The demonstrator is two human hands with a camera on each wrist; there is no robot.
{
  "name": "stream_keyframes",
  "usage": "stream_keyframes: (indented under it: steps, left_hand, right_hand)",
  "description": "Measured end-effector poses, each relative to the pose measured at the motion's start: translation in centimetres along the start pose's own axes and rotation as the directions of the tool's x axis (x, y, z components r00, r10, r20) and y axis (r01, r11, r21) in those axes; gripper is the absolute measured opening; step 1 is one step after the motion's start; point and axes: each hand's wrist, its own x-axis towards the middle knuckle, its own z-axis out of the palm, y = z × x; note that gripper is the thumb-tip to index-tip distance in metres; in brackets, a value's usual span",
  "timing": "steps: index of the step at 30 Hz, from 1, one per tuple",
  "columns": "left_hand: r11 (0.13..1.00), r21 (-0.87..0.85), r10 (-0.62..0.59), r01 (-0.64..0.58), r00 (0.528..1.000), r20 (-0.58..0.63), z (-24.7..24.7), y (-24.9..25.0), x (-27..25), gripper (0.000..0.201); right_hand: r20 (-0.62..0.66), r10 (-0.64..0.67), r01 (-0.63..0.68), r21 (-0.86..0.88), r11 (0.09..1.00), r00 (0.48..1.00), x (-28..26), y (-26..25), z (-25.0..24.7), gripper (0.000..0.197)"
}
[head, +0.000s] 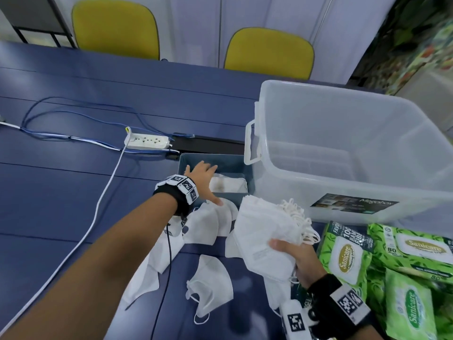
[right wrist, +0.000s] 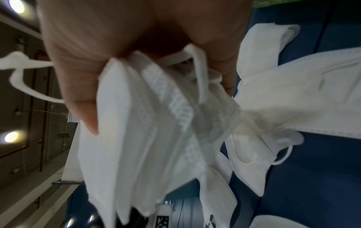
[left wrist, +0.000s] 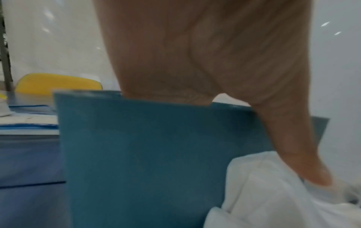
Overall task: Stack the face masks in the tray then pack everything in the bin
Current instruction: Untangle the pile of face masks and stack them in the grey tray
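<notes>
A person's right hand (head: 293,260) grips a thick stack (head: 266,231) of white masks, thumb on top and fingers curled under, raised above the table (head: 73,192) near the blue tray (head: 235,160). The grip looks meant to keep the folded masks aligned so they can go into the tray as one pile. The left hand (head: 202,179) reaches over the tray's near wall with fingers spread and straight; it holds nothing, and its thumb touches a loose mask (head: 221,214) lying against the tray. It seems to be steadying the tray or pressing down the masks already inside. The clear bin (head: 343,143) stands just beside the tray, with nothing visible inside, handy for the packing that comes after; green wipes packs (head: 348,253) wait at the right. More loose masks (head: 210,290) are scattered on the table, so the stacking is judged well short of done.

The head view alone shows the whole layout and the masks in the tray. The left wrist view shows the tray (left wrist: 156,154) wall up close with the palm over its rim, though the fingertips are hidden behind it. The right wrist view shows the stack (right wrist: 146,138) edge-on, several layers thick with ear loops trailing, pinched between thumb (right wrist: 78,92) and fingers.
</notes>
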Motion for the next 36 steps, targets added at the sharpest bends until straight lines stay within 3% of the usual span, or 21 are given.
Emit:
stream_keyframes:
  steps: [3, 7, 12, 17, 24, 29, 36]
  left_hand:
    - [0.998, 0.043, -0.042, 0.038, 0.994, 0.096, 0.0, -0.2, 1.3, 0.127]
    - [0.998, -0.028, -0.049, 0.055, 0.979, 0.200, 0.4, -0.4, 2.2, 0.122]
    - [0.991, -0.101, -0.055, 0.086, 0.957, 0.284, 0.8, -1.0, 3.3, 0.130]
    - [0.993, -0.087, -0.059, 0.084, 0.966, 0.252, 0.8, -1.0, 3.0, 0.110]
    - [0.990, -0.124, -0.048, 0.071, 0.983, 0.178, 0.9, -0.7, 2.5, 0.088]
    - [0.997, -0.073, 0.013, -0.007, 0.996, 0.089, 0.6, -0.4, 1.2, 0.078]
    - [0.971, -0.173, 0.155, -0.163, 0.986, -0.059, 2.0, 0.4, -2.5, 0.056]
  right_hand:
    - [0.001, -0.011, 0.011, 0.019, 1.000, 1.000, 0.4, 0.0, 0.0, 0.104]
    - [0.041, 0.031, -0.033, 0.038, 0.999, 0.999, 0.9, 0.5, 0.1, 0.103]
    - [0.097, 0.100, -0.104, 0.036, 0.994, 0.990, 1.4, 0.5, 0.8, 0.076]
    - [0.133, 0.098, -0.104, 0.039, 0.994, 0.986, 1.6, 0.4, 1.5, 0.071]
    - [0.084, 0.108, -0.116, 0.097, 0.989, 0.991, 1.6, 1.2, 1.8, 0.093]
    - [0.084, 0.103, -0.110, 0.081, 0.991, 0.991, 0.8, 1.0, 1.6, 0.077]
    - [0.083, 0.063, -0.069, 0.066, 0.995, 0.995, -0.3, 0.1, 2.1, 0.091]
